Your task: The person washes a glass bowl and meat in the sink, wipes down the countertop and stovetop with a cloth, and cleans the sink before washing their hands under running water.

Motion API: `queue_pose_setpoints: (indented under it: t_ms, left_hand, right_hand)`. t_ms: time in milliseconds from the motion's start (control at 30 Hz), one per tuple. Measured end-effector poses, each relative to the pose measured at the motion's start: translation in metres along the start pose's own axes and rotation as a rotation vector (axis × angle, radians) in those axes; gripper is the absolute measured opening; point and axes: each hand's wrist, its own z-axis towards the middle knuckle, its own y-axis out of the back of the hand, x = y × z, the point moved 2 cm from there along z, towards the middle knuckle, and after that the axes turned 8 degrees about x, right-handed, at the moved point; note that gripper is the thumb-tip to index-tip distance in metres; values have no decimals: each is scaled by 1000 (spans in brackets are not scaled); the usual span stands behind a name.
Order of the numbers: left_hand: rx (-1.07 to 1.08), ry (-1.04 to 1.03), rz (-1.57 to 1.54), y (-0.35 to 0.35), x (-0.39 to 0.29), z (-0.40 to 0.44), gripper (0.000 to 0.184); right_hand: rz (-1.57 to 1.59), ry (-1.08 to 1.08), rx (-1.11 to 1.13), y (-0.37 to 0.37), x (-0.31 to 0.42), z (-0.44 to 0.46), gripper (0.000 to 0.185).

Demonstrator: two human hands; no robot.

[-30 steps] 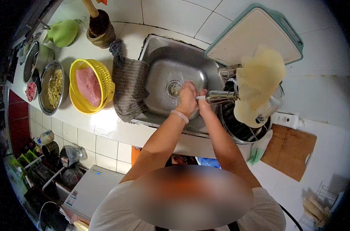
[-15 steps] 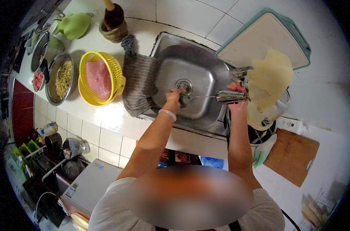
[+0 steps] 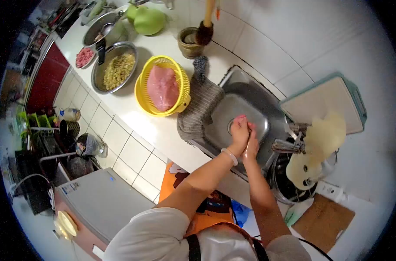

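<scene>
Over the metal sink, my left hand and my right hand are pressed together, palm to palm. Fingers of both look closed, and nothing else shows between them. A pale bangle circles my left wrist. The steel faucet is just right of my hands, with no stream of water visible from it. Left of the sink a striped grey cloth hangs over the edge, beside a yellow basket holding a large piece of pink meat.
A bowl of chopped yellowish food, a plate of pink pieces, a green object and a mortar stand on the counter. Right are a white cutting board, a dish rack and a brown board.
My right hand has left the faucet and come against my left hand. The thin water stream has stopped. The view has turned, so the counter appears farther right.
</scene>
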Motion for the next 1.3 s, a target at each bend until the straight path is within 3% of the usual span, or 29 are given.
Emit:
queue_pose_setpoints:
  t_ms: [33,67,100,133,167,233,367,400,433,533,633,667,800,900,967,1033,1100,1133,1167,1233,1267,1300]
  left_hand:
    - [-10,-23,-8,-1,-5,0,18]
    - [49,-15,146,-2,-11,0,19]
    - [104,-4,303,-2,-16,-1,21]
    - [47,-194,498,-1,-13,3,23]
    - [27,-209,502,-5,-14,3,23]
    - [-16,-481,629,-14,-24,1,32]
    - [124,-330,542,-36,-57,-17,45]
    - [173,-201,536,-40,-62,-20,48]
    - [225,-71,527,-44,-64,-23,51]
    - [314,-59,537,-53,-66,-32,53]
    - [374,-109,595,-65,-70,-44,49]
    - [417,-268,666,-69,-69,-42,44]
    - [508,-266,702,-86,-79,-56,38]
    - [598,-53,646,-95,-97,-66,33]
    - [549,56,808,-100,-124,-78,30]
    - [540,-326,650,-91,-106,-78,27]
    - [633,-323,869,-53,-61,-39,26]
    - [529,259,674,-37,-59,-26,24]
    - [469,548,320,-7,-39,-7,25]
    - [452,607,59,23,-44,11,26]
    - [423,646,100,26,-66,9,27]
    - [390,683,141,28,-87,3,29]
  right_hand:
    - [324,-133,-26,-1,4,-1,34]
    - [843,-332,-149,-9,-8,1,29]
    - [842,-325,-125,-9,-8,0,29]
    - [552,-185,-103,-6,-6,0,27]
    - [405,-109,-92,-5,-5,0,25]
    - [246,-29,-106,-3,-5,3,22]
    - [-34,192,-124,10,-29,8,24]
    - [-56,201,-111,11,-32,10,25]
    - [-71,188,-101,15,-37,11,26]
    - [-13,68,-27,27,-52,15,27]
    - [114,-79,94,38,-59,13,30]
    - [149,-113,126,42,-60,11,31]
    - [231,-178,189,55,-59,5,34]
    - [330,-241,251,66,-53,-2,37]
    - [444,-332,349,68,-46,-5,38]
    - [531,-455,497,61,-40,-8,40]
    - [556,-577,628,51,-37,-12,42]
    - [535,-595,643,47,-37,-14,43]
    - [510,-613,655,45,-34,-17,44]
    - [448,-396,566,52,-19,-10,47]
    - [410,-261,521,55,-12,-8,50]
    - [418,-271,515,54,-11,-9,50]
